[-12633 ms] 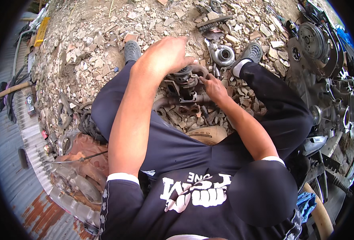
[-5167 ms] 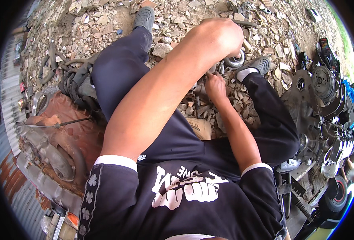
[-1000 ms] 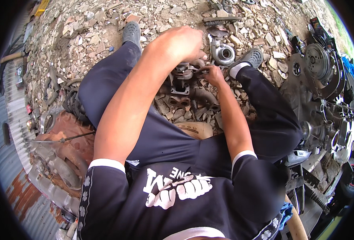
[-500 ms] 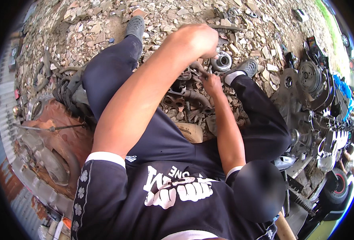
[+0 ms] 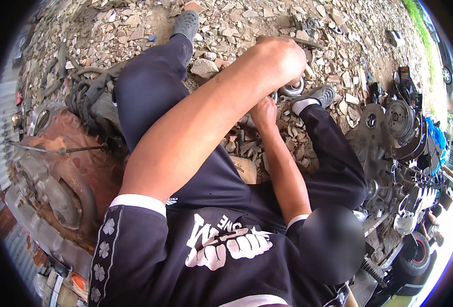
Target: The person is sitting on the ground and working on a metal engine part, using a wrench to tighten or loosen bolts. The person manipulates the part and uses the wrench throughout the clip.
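Reaching out, the left hand (image 5: 290, 57) and right hand (image 5: 265, 111) hide their grip, so I can't tell if either pinches anything, near a round metal casing (image 5: 291, 91) at one o'clock, likely heavy, stiff, best held by its rim.

And here's the left hand (image 5: 288, 59), bent over at the wrist, most of its fingers out of sight; no telling what they grip! The left forearm (image 5: 201, 123) cuts right across the brown metal part (image 5: 246, 122), hiding most of it. The right hand (image 5: 265, 111) shows its back, fingertips lost, its hold impossible to read. Up ahead, the round silver part (image 5: 292, 89) is half covered by the left hand. The sack (image 5: 245, 170) slips behind the trousers (image 5: 211, 179). A dark round blur (image 5: 332, 244) swallows the right shoulder! The bottom edge crops the shirt (image 5: 226, 279); the dark rim clips the car (image 5: 445, 61).
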`<state>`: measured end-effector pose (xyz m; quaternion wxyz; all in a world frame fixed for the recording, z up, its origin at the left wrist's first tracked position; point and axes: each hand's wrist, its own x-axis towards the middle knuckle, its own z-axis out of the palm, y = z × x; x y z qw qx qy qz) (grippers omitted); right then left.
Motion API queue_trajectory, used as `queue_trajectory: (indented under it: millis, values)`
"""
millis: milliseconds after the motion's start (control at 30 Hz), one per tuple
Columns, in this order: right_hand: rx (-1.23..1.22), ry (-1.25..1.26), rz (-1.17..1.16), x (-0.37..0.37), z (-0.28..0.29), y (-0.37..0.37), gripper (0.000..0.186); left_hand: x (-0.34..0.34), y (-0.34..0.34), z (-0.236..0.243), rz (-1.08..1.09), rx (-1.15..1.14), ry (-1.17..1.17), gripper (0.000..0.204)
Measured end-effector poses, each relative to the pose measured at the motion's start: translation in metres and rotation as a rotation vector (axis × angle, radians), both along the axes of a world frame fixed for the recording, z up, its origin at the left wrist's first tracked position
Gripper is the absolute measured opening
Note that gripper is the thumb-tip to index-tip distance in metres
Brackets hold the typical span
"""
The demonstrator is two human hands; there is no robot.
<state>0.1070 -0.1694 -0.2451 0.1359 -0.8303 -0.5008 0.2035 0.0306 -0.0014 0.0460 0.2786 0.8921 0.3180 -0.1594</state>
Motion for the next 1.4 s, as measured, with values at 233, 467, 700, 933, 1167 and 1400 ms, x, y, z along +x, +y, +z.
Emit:
queue_trajectory:
  millis: [233, 467, 700, 933, 1167, 1400]
  values:
    - [0.108, 0.092, 0.267, 0.060, -0.011, -0.013, 0.028, 0.007, 0.002, -0.010, -0.027, -0.025, 0.060, 0.035]
    - [0.114, 0.132, 0.219, 0.071, -0.037, -0.014, 0.028, 0.012, 0.007, -0.018, -0.050, -0.043, 0.125, 0.040]
    - [-0.091, 0.131, 0.168, 0.064, -0.013, 0.003, 0.027, 0.011, 0.005, -0.015, -0.046, -0.010, 0.107, 0.039]
    - [-0.161, -0.122, 0.170, 0.048, 0.012, 0.030, 0.020, 0.011, 0.004, -0.011, -0.011, 0.002, 0.068, 0.040]
    - [0.118, -0.017, 0.265, 0.083, -0.012, 0.008, 0.026, 0.001, 0.008, -0.011, 0.006, -0.005, 0.069, 0.035]
    - [0.098, 0.150, 0.127, 0.085, -0.025, -0.001, 0.030, 0.000, 0.007, -0.017, -0.015, 0.015, -0.005, 0.040]
